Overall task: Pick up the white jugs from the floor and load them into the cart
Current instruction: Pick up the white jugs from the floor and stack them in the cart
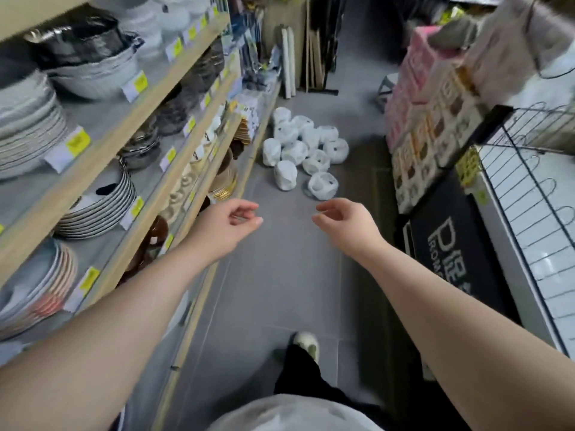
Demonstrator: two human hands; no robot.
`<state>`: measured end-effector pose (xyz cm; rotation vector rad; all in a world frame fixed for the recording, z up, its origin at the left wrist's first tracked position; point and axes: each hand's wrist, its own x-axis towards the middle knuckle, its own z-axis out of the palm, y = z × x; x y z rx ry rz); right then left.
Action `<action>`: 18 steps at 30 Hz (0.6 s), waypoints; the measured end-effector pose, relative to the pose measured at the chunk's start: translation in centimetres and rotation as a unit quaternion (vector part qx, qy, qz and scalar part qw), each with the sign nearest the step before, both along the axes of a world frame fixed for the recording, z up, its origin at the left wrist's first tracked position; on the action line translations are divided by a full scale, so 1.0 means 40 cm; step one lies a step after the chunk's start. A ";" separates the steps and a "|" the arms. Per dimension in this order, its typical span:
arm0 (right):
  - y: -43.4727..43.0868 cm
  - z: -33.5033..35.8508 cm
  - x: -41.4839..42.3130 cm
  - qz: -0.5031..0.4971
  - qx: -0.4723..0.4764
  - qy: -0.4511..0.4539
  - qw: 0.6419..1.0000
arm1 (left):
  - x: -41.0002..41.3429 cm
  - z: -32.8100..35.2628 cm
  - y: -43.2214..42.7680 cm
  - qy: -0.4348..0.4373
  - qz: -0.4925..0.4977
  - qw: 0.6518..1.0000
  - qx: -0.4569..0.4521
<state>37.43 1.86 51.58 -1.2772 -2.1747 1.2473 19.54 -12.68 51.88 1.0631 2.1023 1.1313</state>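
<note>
Now both hands, the left hand (228, 223) and right hand (345, 220), are loosely curled and hold nothing. White jugs (303, 147) lie piled on the floor (280, 275) ahead. Grabbing fast could knock the plates (96, 200) nearby.

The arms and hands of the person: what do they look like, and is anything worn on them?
Both forearms are bare, with no sleeves in view. The left hand and right hand wear no gloves, and no rings, watch or bracelet can be seen.
</note>
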 end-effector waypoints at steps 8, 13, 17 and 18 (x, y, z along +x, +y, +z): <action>0.387 -0.012 -0.241 0.022 -0.031 -0.028 0.999 | -0.228 -0.022 0.360 -0.008 0.031 0.999 -0.015; 0.566 -0.023 -0.408 0.021 -0.037 -0.025 0.999 | -0.394 -0.056 0.542 -0.019 0.032 0.999 -0.040; 0.727 -0.061 -0.570 -0.008 -0.052 -0.029 0.998 | -0.565 -0.097 0.722 -0.029 0.010 0.998 -0.052; 0.766 -0.066 -0.611 -0.019 -0.056 -0.034 0.998 | -0.609 -0.104 0.767 -0.032 0.000 0.998 -0.056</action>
